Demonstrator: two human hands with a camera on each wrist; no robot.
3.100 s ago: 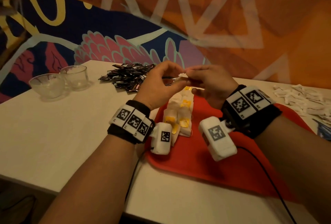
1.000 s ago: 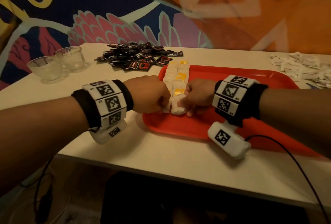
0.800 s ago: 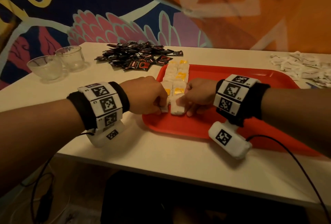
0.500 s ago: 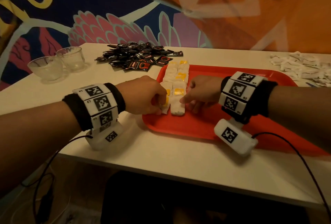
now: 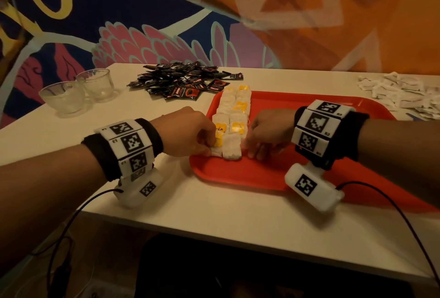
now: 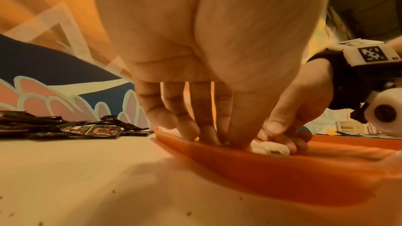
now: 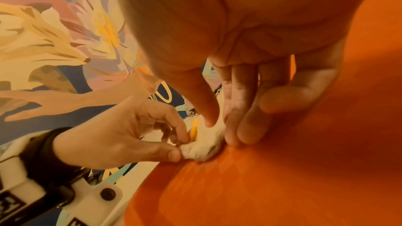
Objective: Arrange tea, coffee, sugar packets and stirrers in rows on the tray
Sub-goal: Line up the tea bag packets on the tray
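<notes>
A red tray (image 5: 309,107) lies on the white table, with tea bags (image 5: 238,107) in two columns along its left side. My left hand (image 5: 209,147) reaches over the tray's left rim and pinches the near-left tea bag (image 5: 217,148) between thumb and forefinger. My right hand (image 5: 247,150) pinches the right edge of the near-right tea bag (image 5: 232,148), its thumb on top. In the right wrist view, the left hand (image 7: 179,149) and right hand (image 7: 219,130) grip opposite ends of the white bags (image 7: 202,145). The left wrist view shows the left hand (image 6: 217,140) at the tray rim (image 6: 217,154).
A pile of black coffee sachets (image 5: 183,83) lies behind the tray's left corner. White sugar packets (image 5: 400,93) are heaped at the far right. Two glass cups (image 5: 78,90) stand at the far left. The table's front edge (image 5: 238,233) is close below my wrists.
Three seconds ago both hands held a tea bag up over the tray. They came down to the near end of the columns and have since shifted only slightly.
</notes>
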